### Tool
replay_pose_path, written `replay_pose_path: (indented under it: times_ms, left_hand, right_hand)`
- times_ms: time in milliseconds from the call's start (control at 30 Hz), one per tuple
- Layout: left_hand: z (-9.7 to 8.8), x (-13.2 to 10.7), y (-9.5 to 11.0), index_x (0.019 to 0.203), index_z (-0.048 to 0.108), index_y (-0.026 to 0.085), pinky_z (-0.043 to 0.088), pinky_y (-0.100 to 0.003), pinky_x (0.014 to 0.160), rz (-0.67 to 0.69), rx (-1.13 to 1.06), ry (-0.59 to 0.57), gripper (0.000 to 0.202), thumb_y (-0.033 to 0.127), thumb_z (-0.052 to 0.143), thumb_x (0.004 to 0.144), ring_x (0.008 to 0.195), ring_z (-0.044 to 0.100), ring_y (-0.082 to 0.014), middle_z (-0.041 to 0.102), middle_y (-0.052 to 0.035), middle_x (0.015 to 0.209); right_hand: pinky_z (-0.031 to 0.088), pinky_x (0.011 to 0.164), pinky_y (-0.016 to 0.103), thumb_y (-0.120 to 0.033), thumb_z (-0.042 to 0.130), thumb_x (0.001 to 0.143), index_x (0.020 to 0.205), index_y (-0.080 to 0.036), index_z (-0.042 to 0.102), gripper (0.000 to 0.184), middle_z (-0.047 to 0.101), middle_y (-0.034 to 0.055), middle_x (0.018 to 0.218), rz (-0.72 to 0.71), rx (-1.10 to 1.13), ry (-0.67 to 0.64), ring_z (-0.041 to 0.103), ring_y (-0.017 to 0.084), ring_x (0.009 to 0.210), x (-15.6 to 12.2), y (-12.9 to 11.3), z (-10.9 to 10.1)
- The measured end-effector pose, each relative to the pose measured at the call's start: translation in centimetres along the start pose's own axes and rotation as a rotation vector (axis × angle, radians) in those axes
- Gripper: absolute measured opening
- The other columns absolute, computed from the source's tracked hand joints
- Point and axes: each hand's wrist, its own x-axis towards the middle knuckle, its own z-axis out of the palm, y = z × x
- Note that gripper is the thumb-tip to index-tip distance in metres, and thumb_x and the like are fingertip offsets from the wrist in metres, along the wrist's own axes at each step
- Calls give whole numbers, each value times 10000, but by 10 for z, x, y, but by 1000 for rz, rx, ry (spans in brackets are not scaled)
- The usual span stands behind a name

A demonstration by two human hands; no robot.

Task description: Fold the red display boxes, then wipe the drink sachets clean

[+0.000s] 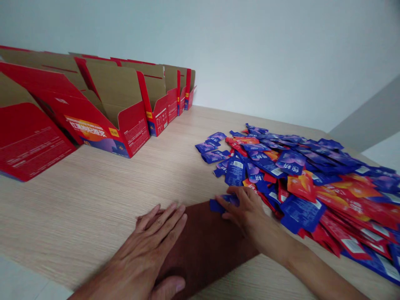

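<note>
Hands number two. The left hand point(150, 250) lies flat, fingers spread, on one brown sheet point(209, 246). The right hand point(246, 210) pinches one blue packet point(218, 205) at its fingertips, beside one uncounted packet pile point(312, 175). About six red boxes point(131, 121) stand far past the fingers.

In front of me a wide surface point(93, 200) of pale wood grain runs back to a plain, pale blue-grey wall point(250, 50), all under soft, even light. To my right a darker grey band point(371, 116) slants across the wall, and a strip of pale floor point(18, 283) shows at the lower left.
</note>
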Motion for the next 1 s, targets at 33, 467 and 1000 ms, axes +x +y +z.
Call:
replay_pose_path:
  times_ms: [33,467,1000]
  left_hand:
    - [-1,1,1,1795,-39,273,454,-600,1297,-2,14,4,1055,540,641,1032,1652,388,-361,289,-110,1810]
    - [3,0,1,1796,80,221,562,-560,1212,9,97,69,1038,562,661,1005,1638,421,-349,342,-122,1789]
    - [7,3,-5,1786,161,177,543,-534,1232,18,78,96,1063,646,670,980,1615,459,-357,343,-113,1795]
  right_hand:
    - [651,958,621,-245,771,1022,1454,-260,767,433,659,218,1381,18,-18,8,655,410,1213,-2,6,0]
    - [717,820,401,-198,521,1070,1338,-224,757,359,855,94,1101,177,275,222,852,292,932,-2,6,-54]
    - [713,849,556,-371,747,1034,1487,-191,665,495,696,218,1339,-139,95,108,679,403,1183,-8,-78,13]
